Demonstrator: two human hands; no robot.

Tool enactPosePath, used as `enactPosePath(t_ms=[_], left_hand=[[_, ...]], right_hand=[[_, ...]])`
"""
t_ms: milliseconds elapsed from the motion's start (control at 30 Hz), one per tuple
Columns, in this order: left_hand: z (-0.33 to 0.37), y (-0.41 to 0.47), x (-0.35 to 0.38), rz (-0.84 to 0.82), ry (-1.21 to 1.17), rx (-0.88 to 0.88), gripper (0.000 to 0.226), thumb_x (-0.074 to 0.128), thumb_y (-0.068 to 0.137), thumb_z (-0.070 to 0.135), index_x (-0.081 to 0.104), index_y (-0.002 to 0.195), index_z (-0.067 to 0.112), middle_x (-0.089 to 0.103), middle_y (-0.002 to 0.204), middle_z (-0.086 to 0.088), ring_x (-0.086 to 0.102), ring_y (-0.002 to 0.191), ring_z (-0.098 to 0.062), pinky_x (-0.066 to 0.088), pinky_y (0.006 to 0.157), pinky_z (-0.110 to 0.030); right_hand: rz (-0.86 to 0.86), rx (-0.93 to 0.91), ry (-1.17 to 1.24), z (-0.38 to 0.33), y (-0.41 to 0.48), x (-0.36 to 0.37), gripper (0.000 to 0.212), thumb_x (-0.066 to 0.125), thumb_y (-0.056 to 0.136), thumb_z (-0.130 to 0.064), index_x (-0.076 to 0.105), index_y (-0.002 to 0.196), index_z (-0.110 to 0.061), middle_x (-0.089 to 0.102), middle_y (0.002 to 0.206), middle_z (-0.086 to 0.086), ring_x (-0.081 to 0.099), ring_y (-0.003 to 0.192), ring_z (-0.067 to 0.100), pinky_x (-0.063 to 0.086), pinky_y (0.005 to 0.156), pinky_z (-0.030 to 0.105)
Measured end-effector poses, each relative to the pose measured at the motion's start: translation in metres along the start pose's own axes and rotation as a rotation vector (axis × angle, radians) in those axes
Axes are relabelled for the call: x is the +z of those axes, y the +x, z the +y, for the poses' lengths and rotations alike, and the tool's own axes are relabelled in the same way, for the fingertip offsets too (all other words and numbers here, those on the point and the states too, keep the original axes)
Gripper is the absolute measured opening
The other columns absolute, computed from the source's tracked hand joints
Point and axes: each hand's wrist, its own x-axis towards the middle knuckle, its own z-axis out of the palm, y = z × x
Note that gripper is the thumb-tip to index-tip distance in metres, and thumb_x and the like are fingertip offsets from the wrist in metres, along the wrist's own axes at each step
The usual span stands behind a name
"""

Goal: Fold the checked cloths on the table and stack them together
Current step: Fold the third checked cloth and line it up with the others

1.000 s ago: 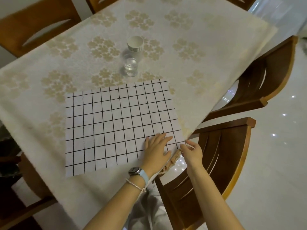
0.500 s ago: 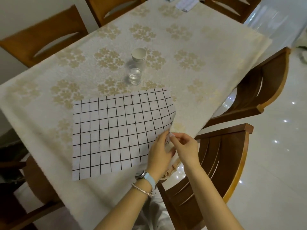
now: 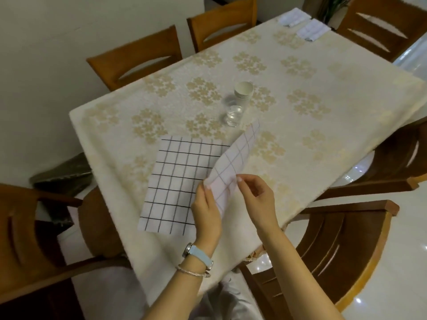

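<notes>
A checked cloth (image 3: 180, 179) is held up by one side over the desk (image 3: 300, 139).

The cloth's right part is lifted off the desk and turned leftward, its pale underside showing, while the left part lies flat on the flowered tablecloth near the front edge. The raised edge is pinched between the fingers of the left hand (image 3: 206, 210), which wears a watch (image 3: 198, 255) and a bracelet. The right hand (image 3: 258, 199) is held just beside the lifted flap, thumb and forefinger closed on its edge, the other fingers curled. A glass (image 3: 233, 114) and stacked paper cups (image 3: 243, 91) stand behind the cloth. Two folded white cloths (image 3: 305, 25) are seen at the far end.
</notes>
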Motion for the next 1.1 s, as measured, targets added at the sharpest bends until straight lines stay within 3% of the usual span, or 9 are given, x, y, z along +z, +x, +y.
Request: enactPosePath(t_ms=[167,267,367,500,567,633,733,900,1100], left_hand=[[-0.010,0.013,-0.049,0.190,-0.186,-0.131,0.024,0.036,0.105,0.019,0.054,0.106,0.036,0.058,0.102,0.024,0.057,0.091,0.019,0.042,0.076,0.000],[-0.027,0.019,-0.075,0.293,-0.219,-0.191,0.029,0.035,0.106,0.021,0.055,0.127,0.020,0.061,0.119,0.010,0.058,0.106,0.009,0.044,0.096,-0.013],[-0.052,0.024,-0.099,0.364,-0.188,-0.265,0.040,0.036,0.106,0.027,0.049,0.140,0.010,0.060,0.133,-0.004,0.057,0.122,-0.017,0.044,0.108,-0.038],[-0.086,0.031,-0.124,0.419,-0.072,-0.349,0.038,0.042,0.103,0.029,0.053,0.136,0.012,0.061,0.132,-0.002,0.056,0.124,-0.018,0.043,0.109,-0.040],[-0.097,0.035,-0.132,0.425,0.007,-0.395,0.033,0.046,0.102,0.025,0.060,0.125,0.005,0.066,0.122,-0.008,0.060,0.116,-0.022,0.047,0.104,-0.041],[-0.107,0.038,-0.138,0.422,0.060,-0.411,0.025,0.049,0.101,0.018,0.063,0.098,-0.003,0.068,0.094,-0.014,0.064,0.093,-0.028,0.054,0.083,-0.034],[-0.117,0.042,-0.143,0.429,0.165,-0.373,0.024,0.054,0.098,0.010,0.056,0.075,0.000,0.060,0.082,-0.031,0.053,0.075,-0.044,0.042,0.054,-0.023],[-0.131,0.051,-0.148,0.444,0.278,-0.351,0.012,0.059,0.094,0.008,0.065,0.083,0.007,0.064,0.077,-0.021,0.051,0.065,-0.019,0.037,0.056,-0.017],[-0.126,0.054,-0.146,0.454,0.254,-0.372,0.008,0.061,0.093,0.008,0.065,0.087,0.012,0.053,0.063,0.006,0.049,0.058,-0.004,0.037,0.053,-0.009]], right_hand=[[-0.169,-0.050,-0.174,0.012,0.008,0.041,0.025,0.058,0.096,-0.030,0.064,0.120,-0.028,0.059,0.121,-0.015,0.053,0.116,0.005,0.043,0.099,0.024],[-0.305,-0.109,-0.330,0.023,0.011,0.068,0.039,0.057,0.097,-0.031,0.055,0.135,-0.023,0.052,0.135,-0.009,0.043,0.127,0.007,0.030,0.102,0.011],[-0.433,-0.167,-0.518,0.044,0.014,0.095,0.051,0.054,0.097,-0.037,0.045,0.145,-0.022,0.038,0.154,0.005,0.026,0.146,0.020,0.022,0.117,0.031],[-0.527,-0.263,-0.770,0.074,0.017,0.120,0.055,0.052,0.098,-0.041,0.039,0.149,-0.023,0.022,0.161,0.011,0.018,0.150,0.027,0.019,0.122,0.042],[-0.551,-0.301,-0.848,0.087,0.019,0.126,0.056,0.052,0.098,-0.043,0.039,0.148,-0.022,0.024,0.160,0.013,0.018,0.149,0.030,0.019,0.121,0.047],[-0.569,-0.317,-0.906,0.099,0.023,0.129,0.056,0.052,0.097,-0.043,0.041,0.148,-0.021,0.026,0.159,0.014,0.019,0.149,0.033,0.019,0.121,0.049],[-0.580,-0.323,-0.963,0.109,0.026,0.130,0.055,0.051,0.097,-0.043,0.043,0.147,-0.019,0.027,0.159,0.014,0.017,0.149,0.034,0.018,0.121,0.051],[-0.561,-0.364,-1.009,0.116,0.027,0.128,0.058,0.044,0.094,-0.045,0.044,0.146,-0.019,0.026,0.159,0.014,0.018,0.149,0.036,0.018,0.121,0.050],[-0.542,-0.365,-1.077,0.121,0.022,0.126,0.063,0.037,0.097,-0.046,0.029,0.153,-0.019,0.015,0.163,0.012,0.009,0.151,0.034,0.011,0.123,0.047]])
